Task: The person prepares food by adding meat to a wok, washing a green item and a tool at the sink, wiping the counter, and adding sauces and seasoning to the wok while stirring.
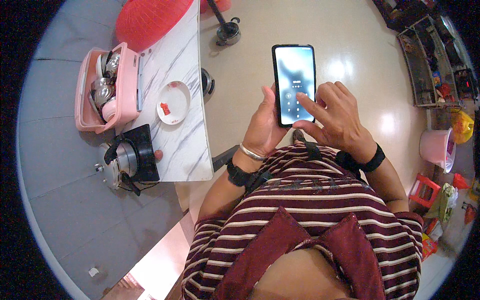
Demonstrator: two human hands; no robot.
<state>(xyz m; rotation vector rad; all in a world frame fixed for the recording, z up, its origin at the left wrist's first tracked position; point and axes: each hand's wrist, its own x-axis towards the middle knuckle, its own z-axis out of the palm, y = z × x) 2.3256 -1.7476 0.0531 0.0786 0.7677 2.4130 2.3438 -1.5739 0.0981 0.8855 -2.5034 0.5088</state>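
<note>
A smartphone (288, 71) in a dark case is held upright before me, its lit screen showing a number keypad. My left hand (264, 122) grips the phone from its left side and lower edge, the thumb along the case. On the right, my right hand (335, 116) reaches over the screen with the index finger extended onto the keypad. Its thumb rests near the phone's bottom right corner. A silver bangle (251, 153) circles my left wrist, and black straps are around both wrists.
To the left, a marble-patterned table (183, 157) bears a white oval dish (180, 107) with a red scrap, a pink dish rack (127, 82), a red mesh food cover (150, 22) and a pressure cooker (125, 161). A pink bucket (435, 148), red stool (424, 190) and metal rack (431, 67) stand right.
</note>
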